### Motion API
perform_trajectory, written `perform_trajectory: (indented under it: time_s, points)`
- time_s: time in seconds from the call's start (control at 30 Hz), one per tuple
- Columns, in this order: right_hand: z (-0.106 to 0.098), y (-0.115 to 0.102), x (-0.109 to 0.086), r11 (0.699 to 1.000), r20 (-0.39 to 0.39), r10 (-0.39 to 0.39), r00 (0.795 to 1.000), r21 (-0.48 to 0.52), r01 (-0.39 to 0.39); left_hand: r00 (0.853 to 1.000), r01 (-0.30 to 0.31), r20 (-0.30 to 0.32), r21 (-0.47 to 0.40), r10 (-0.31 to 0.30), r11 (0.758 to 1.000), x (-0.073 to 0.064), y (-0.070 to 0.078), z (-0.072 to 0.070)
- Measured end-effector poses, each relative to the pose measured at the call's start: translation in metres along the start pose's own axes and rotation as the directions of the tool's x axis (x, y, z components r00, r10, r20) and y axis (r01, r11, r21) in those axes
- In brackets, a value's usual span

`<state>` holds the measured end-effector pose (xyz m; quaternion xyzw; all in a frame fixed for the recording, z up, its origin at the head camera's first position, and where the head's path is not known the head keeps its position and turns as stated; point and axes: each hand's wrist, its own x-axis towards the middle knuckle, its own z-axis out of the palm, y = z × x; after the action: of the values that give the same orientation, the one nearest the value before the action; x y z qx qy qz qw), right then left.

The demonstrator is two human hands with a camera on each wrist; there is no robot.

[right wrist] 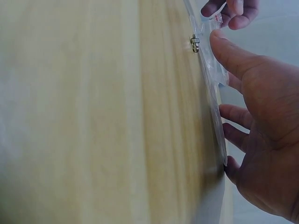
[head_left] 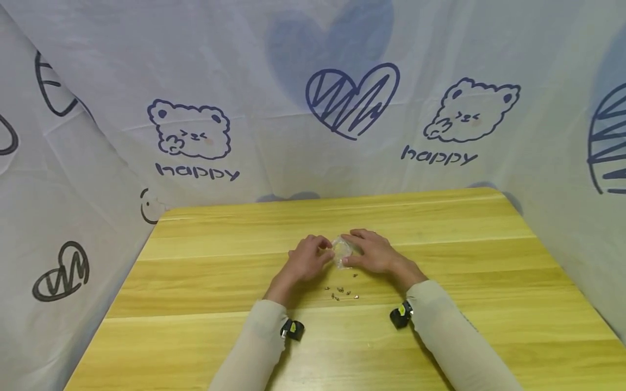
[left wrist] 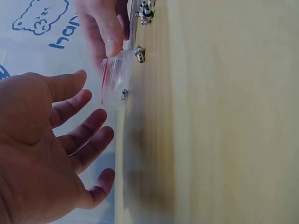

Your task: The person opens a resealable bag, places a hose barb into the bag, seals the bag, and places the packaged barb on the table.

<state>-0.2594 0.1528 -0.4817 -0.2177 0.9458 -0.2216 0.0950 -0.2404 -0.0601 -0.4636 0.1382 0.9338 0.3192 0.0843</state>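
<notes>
The bag (head_left: 342, 252) lies between the two hands, toward the far edge of the surface (head_left: 171, 304) and well in from both side edges. It is directly right of the left hand (head_left: 307, 259) and just left of the right hand (head_left: 375, 254), which is the nearer, since its thumb and fingers are on it. The bag's longer axis seems to run from the far edge toward the near one, though creases blur its outline.

The loose fittings (head_left: 340, 290) are scattered on the near-edge side of the bag, between the forearms. Another fitting (left wrist: 124, 94) shows at the bag in the left wrist view; I cannot tell whether it is inside or behind the plastic.

The right grip pinches the bag between thumb and fingers, the hand angled in from the right. The left grip is spread, its fingers loosely bent and holding nothing, the tips just beside the bag's left side. Both forearms reach in from the near edge, slanting toward each other.
</notes>
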Motion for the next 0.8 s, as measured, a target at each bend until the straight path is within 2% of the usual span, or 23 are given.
perform_trajectory:
  time_s: [0.4, 0.6, 0.8]
  points:
    - [-0.001, 0.0, -0.001, 1.0, -0.005, -0.004, 1.0, -0.003, 0.004, 0.997, -0.033, 0.074, 0.024, 0.032, 0.999, -0.022, 0.002, -0.004]
    - [0.0, 0.001, -0.001, 1.0, 0.001, 0.009, 1.0, 0.014, -0.009, 0.995, -0.051, 0.086, 0.053, 0.046, 0.997, -0.032, 0.0, -0.002]
    - [0.001, 0.002, 0.0, 1.0, -0.007, -0.012, 1.0, -0.012, 0.012, 0.989, -0.092, 0.121, 0.062, 0.084, 0.994, -0.04, -0.002, -0.002]
